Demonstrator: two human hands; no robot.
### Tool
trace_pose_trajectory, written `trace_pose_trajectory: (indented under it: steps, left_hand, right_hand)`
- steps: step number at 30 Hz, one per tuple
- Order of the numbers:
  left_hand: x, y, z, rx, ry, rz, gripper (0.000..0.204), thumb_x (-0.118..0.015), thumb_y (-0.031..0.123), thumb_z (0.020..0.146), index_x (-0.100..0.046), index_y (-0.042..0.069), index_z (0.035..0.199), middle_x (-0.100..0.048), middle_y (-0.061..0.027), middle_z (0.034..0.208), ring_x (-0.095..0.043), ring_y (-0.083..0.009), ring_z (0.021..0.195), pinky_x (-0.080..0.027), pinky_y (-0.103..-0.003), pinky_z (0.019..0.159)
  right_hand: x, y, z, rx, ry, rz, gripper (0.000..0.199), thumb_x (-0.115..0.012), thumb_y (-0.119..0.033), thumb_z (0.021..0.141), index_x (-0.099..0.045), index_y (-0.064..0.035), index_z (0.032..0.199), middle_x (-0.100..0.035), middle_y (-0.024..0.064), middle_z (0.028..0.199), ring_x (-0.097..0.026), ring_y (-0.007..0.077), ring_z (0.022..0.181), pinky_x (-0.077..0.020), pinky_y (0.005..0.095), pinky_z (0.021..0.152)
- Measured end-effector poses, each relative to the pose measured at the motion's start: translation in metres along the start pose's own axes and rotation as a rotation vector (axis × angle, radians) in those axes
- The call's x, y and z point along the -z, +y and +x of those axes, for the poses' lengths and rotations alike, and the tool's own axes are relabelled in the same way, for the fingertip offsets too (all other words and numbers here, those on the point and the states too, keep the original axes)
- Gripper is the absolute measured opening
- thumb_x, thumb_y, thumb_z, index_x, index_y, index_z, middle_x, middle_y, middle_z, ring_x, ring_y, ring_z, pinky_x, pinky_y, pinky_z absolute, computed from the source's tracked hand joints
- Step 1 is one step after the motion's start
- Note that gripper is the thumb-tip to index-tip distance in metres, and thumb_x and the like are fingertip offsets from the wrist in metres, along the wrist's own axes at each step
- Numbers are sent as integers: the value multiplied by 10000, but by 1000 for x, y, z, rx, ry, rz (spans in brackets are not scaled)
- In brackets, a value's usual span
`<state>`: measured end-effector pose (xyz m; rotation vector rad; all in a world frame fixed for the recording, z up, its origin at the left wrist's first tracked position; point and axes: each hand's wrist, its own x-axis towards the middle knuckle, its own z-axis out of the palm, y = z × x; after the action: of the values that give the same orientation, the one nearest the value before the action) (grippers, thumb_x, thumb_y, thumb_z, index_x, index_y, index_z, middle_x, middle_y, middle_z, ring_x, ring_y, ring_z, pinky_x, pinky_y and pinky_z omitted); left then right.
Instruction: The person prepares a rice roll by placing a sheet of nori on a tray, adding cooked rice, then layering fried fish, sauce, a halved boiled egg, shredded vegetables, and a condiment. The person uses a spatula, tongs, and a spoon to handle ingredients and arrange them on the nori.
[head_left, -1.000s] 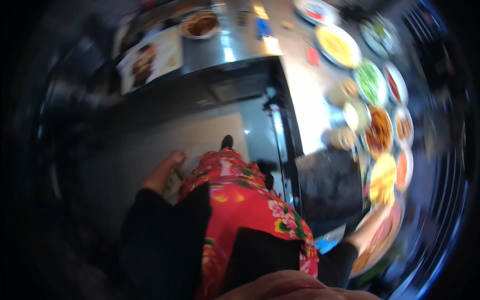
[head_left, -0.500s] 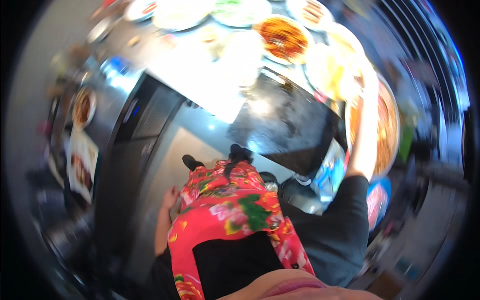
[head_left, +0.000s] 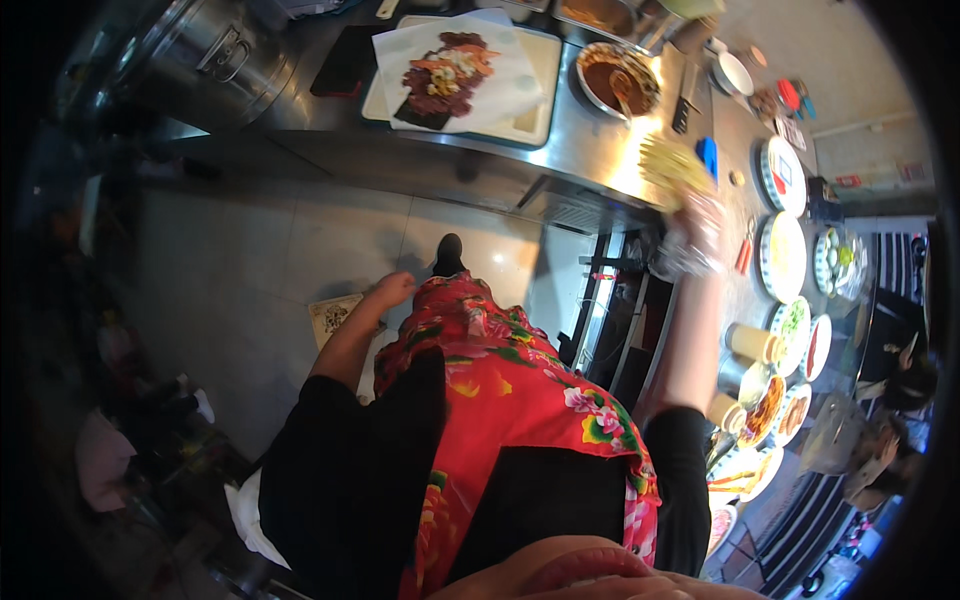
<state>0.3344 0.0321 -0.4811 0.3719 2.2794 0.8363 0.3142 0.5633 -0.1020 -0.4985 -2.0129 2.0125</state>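
My right hand, in a clear plastic glove, reaches over the right part of the steel counter. It is closed on a bunch of pale yellow shreds, blurred by motion. My left hand hangs low beside my red floral apron, fingers loosely curled with nothing in them. Ahead on the counter, a sheet of white paper lies on a pale tray. A flat spread of purple rice with pinkish strips, pale bits and a dark sheet rests on it. Nearer my right hand stands a bowl of brown sauce with a spoon.
A large steel pot stands far left, next to a black board. A knife lies right of the sauce. Down the right counter run several plates of food and squeeze bottles. People are beyond, at right.
I have turned left, so the tray with the rice now lies ahead. My right hand has left the food plates, carrying yellow shreds. My left hand still hangs low.
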Motion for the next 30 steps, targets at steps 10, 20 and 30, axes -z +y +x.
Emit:
trace_pose_trajectory:
  steps: [10,20,30]
  left_hand:
    - [119,-62,-172,698,256,-699,247,-542,229,980,-648,23,1065,-691,-113,908,-656,-189,725,-523,-346,613]
    - [74,-8,-157,535,249,-868,215,-565,214,961,-614,47,1088,-679,-100,840,-656,-173,676,-527,-303,589]
    - [138,-4,-112,-402,66,362,288,-537,236,961,-550,84,717,-526,-101,662,-553,-305,650,-439,-500,618]
  right_hand:
    - [-292,-25,115,192,-430,-367,307,-650,-28,858,-632,17,1160,-708,137,969,-683,295,913,-548,347,832]
    - [-296,-63,86,310,-382,-1083,473,-707,-95,807,-585,-82,1264,-569,232,1261,-589,411,1110,-494,455,953]
    - [-328,-62,64,341,-649,-1146,200,-737,-183,706,-747,-82,879,-716,145,855,-698,346,808,-539,517,753]
